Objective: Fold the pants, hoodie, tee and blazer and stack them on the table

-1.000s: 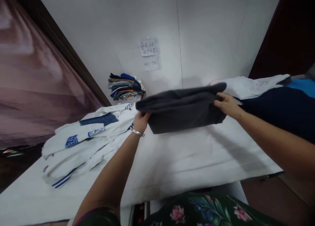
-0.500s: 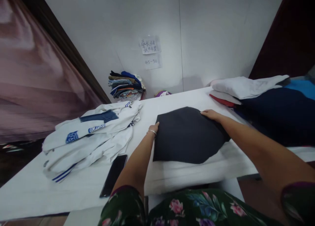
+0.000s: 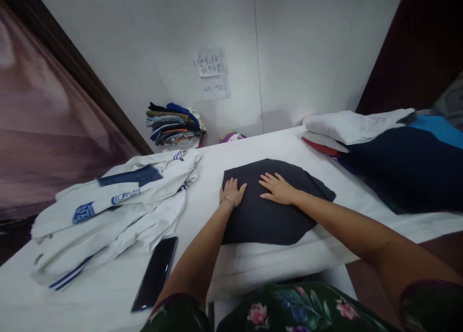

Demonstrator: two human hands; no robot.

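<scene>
In the middle of the white bench (image 3: 275, 269), a folded dark grey garment (image 3: 269, 216) lies flat, and both hands rest on its far half. The left hand (image 3: 232, 191) presses palm down near the left edge, fingers spread, pinching nothing; the right hand (image 3: 278, 188) lies flat just beside it, its grip likewise spread open. To smooth the fold well, I would judge that the palms should stay flat and sweep outward from the centre toward the edges, so creases leave rather than bunch. A white jacket with blue trim (image 3: 112, 211) lies to the left, a black phone (image 3: 155, 273) near it, both apart from the garment.
</scene>
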